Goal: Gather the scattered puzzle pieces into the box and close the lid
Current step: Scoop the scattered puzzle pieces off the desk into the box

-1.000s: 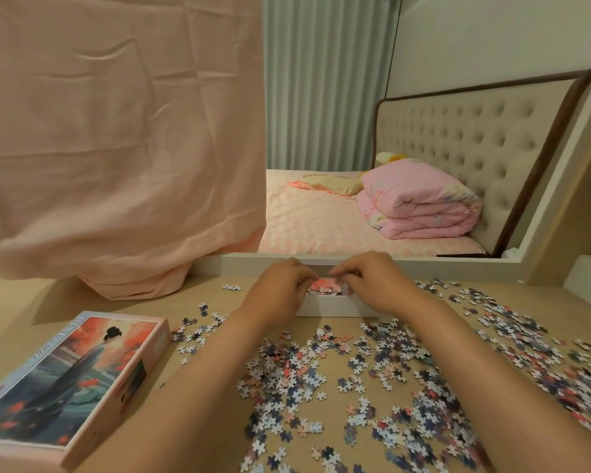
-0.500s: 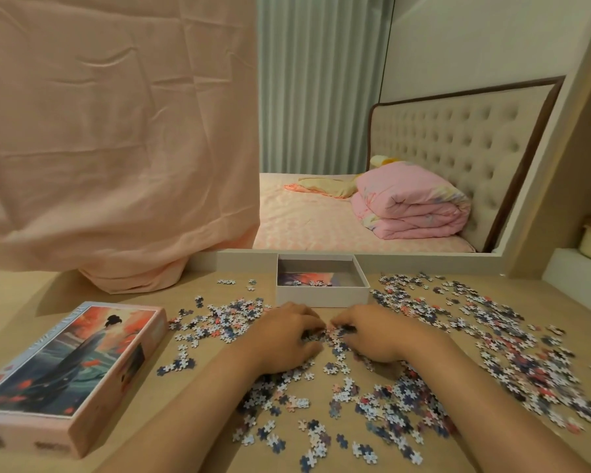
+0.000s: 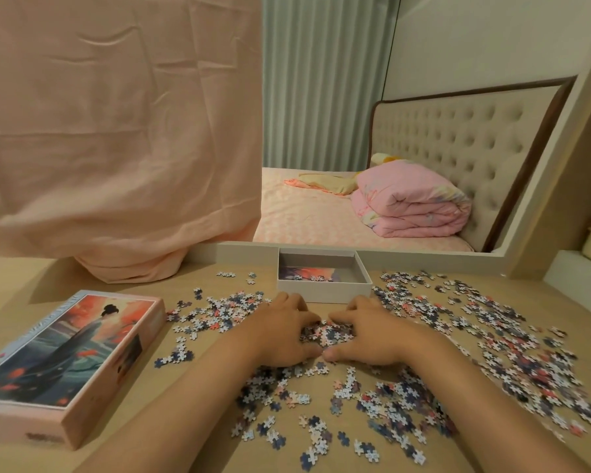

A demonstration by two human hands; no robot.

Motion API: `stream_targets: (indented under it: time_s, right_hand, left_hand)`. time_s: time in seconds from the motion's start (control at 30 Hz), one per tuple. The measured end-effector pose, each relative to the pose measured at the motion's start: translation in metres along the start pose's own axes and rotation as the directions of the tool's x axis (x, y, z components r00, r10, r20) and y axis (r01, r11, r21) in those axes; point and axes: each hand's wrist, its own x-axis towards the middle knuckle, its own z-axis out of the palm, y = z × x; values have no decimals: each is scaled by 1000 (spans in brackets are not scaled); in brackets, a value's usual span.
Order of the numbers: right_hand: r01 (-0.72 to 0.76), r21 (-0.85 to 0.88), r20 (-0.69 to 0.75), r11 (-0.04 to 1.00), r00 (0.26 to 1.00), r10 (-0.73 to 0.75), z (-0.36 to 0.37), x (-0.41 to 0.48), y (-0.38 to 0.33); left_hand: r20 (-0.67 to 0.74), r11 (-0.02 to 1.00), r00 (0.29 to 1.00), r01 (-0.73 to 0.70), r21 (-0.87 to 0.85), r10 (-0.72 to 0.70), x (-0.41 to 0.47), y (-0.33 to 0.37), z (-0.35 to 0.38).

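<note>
The left hand (image 3: pixel 282 331) and the right hand (image 3: pixel 367 331) are laid knuckles-up on the bench (image 3: pixel 24 278), facing each other, thumbs almost touching. The fingers of both are curled inward round a small heap of puzzle pieces (image 3: pixel 323 331), which is cupped between them. Whether the heap is lifted or only pressed together cannot be told.

More loose pieces are spread over the pale wooden bench on every side of the hands, most thickly to the right and towards the near edge.

Just beyond the hands the box (image 3: pixel 323 291) is set, white, open side up, one of its walls turned squarely to the person. A few pieces are seen on its printed bottom. The lid (image 3: pixel 65 360) is laid well apart at the left, picture side up. Its long axis runs from the near left corner away and to the right, the head of the painted figure at the far end.

A pink cloth (image 3: pixel 116 131) is hung behind the bench at the left. Past a white ledge (image 3: pixel 246 252) a bed (image 3: pixel 304 216) is seen, with a folded pink quilt (image 3: pixel 410 203), a tufted headboard (image 3: pixel 458 138) and a grey-green curtain (image 3: pixel 321 80).
</note>
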Motion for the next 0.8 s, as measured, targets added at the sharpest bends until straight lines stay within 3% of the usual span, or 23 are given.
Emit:
stream_targets:
  time_s: [0.37,0.63,0.8]
  right_hand:
    - [58,179,-234,982,972,-15,5,12,-20]
    - [71,241,-256,968,967,-7,4,13,-22]
    - [66,326,-261,943,965,22,-9,12,-15]
  left_hand:
    - [-185,921,981,-22,-390,-55,3,-4,-2]
    - [-176,957,984,-43,-286,-8,4,-5,-2]
    - [-218,932,975,-40,-360,-42,6,-10,-1]
